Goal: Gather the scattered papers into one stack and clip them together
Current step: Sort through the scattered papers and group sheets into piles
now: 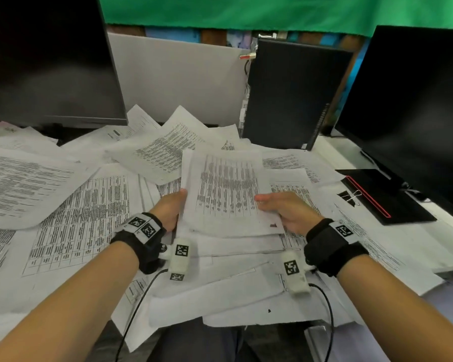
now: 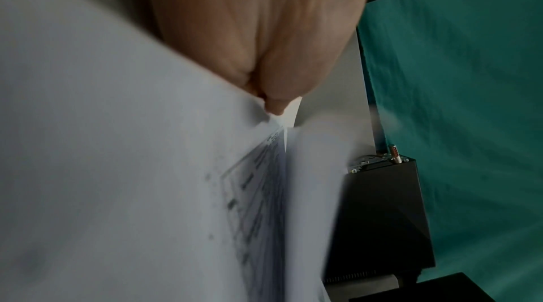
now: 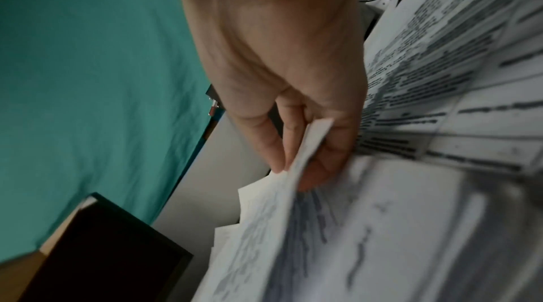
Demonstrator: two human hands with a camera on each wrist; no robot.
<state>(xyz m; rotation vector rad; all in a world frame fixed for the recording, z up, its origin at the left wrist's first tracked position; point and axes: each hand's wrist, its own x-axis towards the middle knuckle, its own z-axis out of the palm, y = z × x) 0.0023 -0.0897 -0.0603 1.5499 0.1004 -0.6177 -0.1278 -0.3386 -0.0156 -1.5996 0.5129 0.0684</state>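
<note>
Your left hand (image 1: 171,210) grips the left edge of the gathered stack (image 1: 226,190) | your right hand (image 1: 285,210) pinches its right edge, thumb on top | stack raised over the surface's middle, above loose papers (image 1: 71,220) spread edge to edge | binder clip (image 1: 349,197) lies near the right edge beside the monitor base (image 1: 387,197)

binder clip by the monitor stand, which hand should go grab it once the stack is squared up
Right. The binder clip lies on the right of the desk, just beyond the right hand; the left hand would have to cross over the held stack.
</note>
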